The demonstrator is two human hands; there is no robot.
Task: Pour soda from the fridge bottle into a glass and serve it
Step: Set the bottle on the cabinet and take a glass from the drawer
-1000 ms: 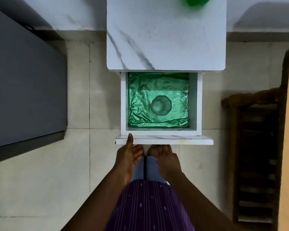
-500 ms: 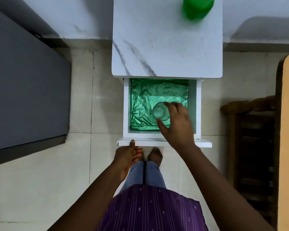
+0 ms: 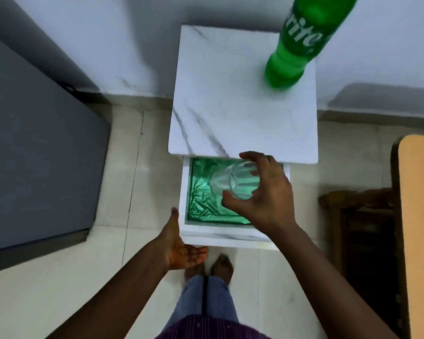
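The right hand (image 3: 267,199) grips a clear, empty drinking glass (image 3: 233,180), thumb on the near side and fingers curled over the far side of its rim. The glass is held tilted, mouth toward the palm, above the open white drawer (image 3: 230,234), clear of the crinkled green plastic liner (image 3: 203,204) that covers the drawer's floor.

The left hand (image 3: 179,243) holds nothing. Its palm is turned up and inward, fingers loosely bent and reaching under the drawer's front panel, while the thumb points up beside the drawer's left front corner; whether the thumb actually touches the wood cannot be told.

The drawer is pulled out from a small white cabinet whose marble-patterned top serves as a counter (image 3: 230,99). On the far right corner of that counter stands a green plastic soda bottle (image 3: 301,42) with white lettering on its label; its upper part runs out of the top of the frame, so the cap is not in view. The bottle is well apart from the glass.

To the left of the cabinet is a large dark grey appliance body (image 3: 34,155) against the pale wall. On the right sit a dark wooden piece of furniture (image 3: 362,241) and the edge of a light tan board (image 3: 419,216). The floor (image 3: 71,289) is pale tile, and the person's bare feet (image 3: 220,265), blue jeans and purple garment show at the bottom of the view
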